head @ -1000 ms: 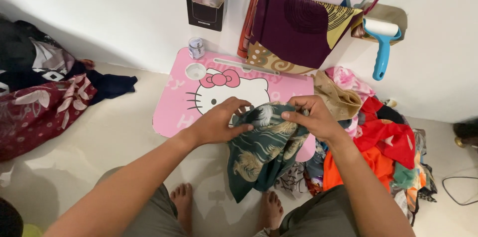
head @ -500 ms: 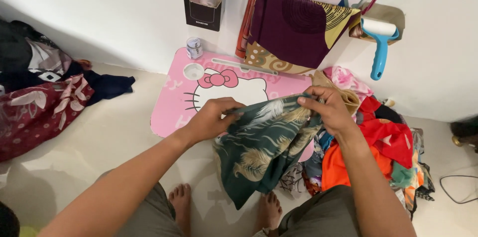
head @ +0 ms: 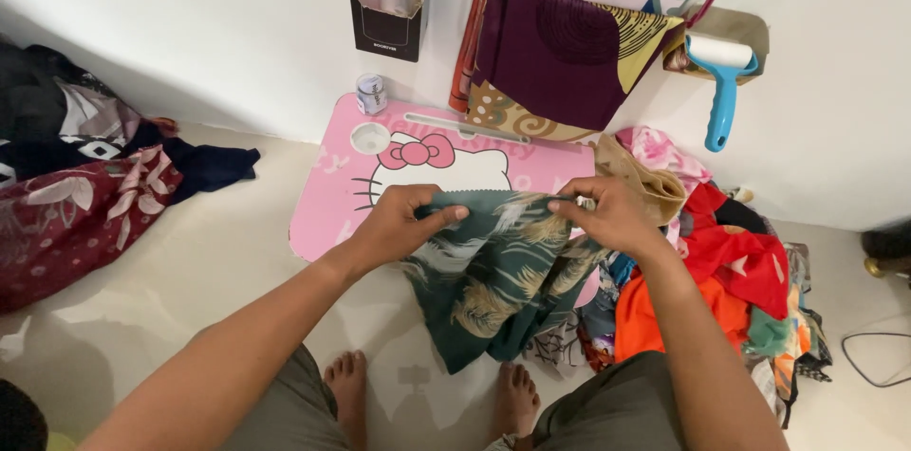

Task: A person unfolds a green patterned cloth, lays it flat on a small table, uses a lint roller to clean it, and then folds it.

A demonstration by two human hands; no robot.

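Note:
A dark green cloth (head: 493,271) with cream and gold feather prints hangs spread between both hands, over the front edge of a pink lap table (head: 332,204) printed with a cartoon cat. My left hand (head: 403,223) pinches the cloth's upper left edge. My right hand (head: 607,214) pinches its upper right edge. The lower part of the cloth droops toward my bare feet (head: 517,394).
A heap of colourful fabric pieces (head: 740,271) lies at the right. Dark red and black clothes (head: 76,185) lie at the left. A small jar (head: 370,92) stands on the table's far corner. A blue lint roller (head: 723,91) and patterned cloths (head: 560,53) hang on the wall.
The cloth was bunched between both hands, then got pulled apart. Now its top edge is stretched flatter and level, with my left hand higher on the edge.

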